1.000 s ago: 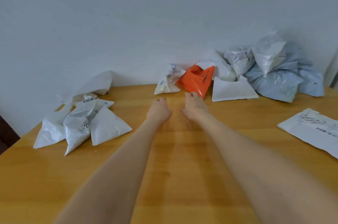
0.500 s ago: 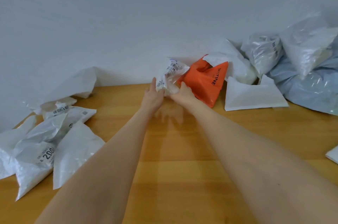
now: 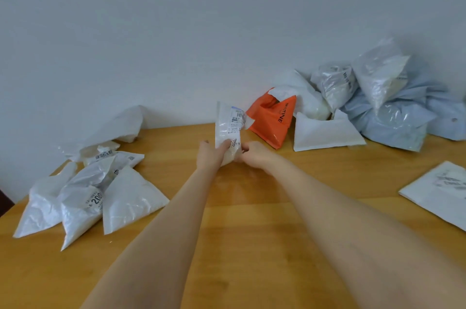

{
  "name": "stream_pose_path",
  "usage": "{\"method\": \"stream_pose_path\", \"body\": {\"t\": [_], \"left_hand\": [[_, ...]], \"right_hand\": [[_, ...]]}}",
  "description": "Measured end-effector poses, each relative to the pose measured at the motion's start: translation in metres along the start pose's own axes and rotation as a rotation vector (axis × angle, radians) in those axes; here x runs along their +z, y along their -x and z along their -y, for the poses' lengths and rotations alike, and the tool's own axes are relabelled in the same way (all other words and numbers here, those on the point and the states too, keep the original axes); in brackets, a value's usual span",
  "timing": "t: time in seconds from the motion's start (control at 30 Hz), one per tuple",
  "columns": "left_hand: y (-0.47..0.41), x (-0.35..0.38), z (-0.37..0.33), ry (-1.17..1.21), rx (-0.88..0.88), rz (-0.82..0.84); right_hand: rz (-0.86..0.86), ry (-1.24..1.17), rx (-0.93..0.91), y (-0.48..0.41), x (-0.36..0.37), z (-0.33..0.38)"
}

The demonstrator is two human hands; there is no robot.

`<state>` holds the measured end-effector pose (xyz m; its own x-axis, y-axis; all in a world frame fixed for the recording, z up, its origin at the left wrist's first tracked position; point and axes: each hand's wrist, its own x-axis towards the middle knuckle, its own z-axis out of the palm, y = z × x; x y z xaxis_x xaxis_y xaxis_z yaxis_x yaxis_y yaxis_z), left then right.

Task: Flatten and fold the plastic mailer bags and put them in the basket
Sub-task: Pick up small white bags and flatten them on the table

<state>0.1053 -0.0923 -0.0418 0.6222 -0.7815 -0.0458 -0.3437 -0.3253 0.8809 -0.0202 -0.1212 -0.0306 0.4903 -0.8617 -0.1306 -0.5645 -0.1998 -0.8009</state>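
Note:
A small white mailer bag point(image 3: 229, 127) with a printed label stands upright above the wooden table point(image 3: 252, 220), held at its lower end. My left hand point(image 3: 210, 154) grips its bottom left with the thumb across the front. My right hand point(image 3: 253, 154) pinches its bottom right. An orange mailer bag point(image 3: 271, 120) lies just behind and to the right, against the wall. No basket is in view.
Several white folded triangular bags point(image 3: 88, 197) lie at the left. A heap of white and pale blue bags point(image 3: 373, 104) is piled at the back right by the wall. A flat white mailer point(image 3: 441, 190) lies at the right edge.
Both hands reached forward from the bare table, took hold of the small white labelled bag near the wall, and lifted it upright toward me.

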Motion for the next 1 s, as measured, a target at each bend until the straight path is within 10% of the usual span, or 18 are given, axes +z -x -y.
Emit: {"method": "stream_pose_path", "body": {"t": [0.2, 0.4, 0.77, 1.0], "left_hand": [[0.056, -0.005, 0.001, 0.131, 0.017, 0.068], [0.104, 0.007, -0.008, 0.319, -0.045, 0.173], [0.168, 0.038, -0.031, 0.296, -0.076, 0.417], [0.157, -0.003, -0.060, 0.157, 0.424, -0.024]], "right_hand": [[-0.013, 0.006, -0.005, 0.067, -0.017, -0.015], [-0.389, -0.191, 0.076, 0.112, -0.046, -0.042], [-0.388, -0.178, 0.184, 0.159, -0.066, -0.063], [-0.440, -0.042, 0.106, 0.172, -0.088, -0.052]]}}
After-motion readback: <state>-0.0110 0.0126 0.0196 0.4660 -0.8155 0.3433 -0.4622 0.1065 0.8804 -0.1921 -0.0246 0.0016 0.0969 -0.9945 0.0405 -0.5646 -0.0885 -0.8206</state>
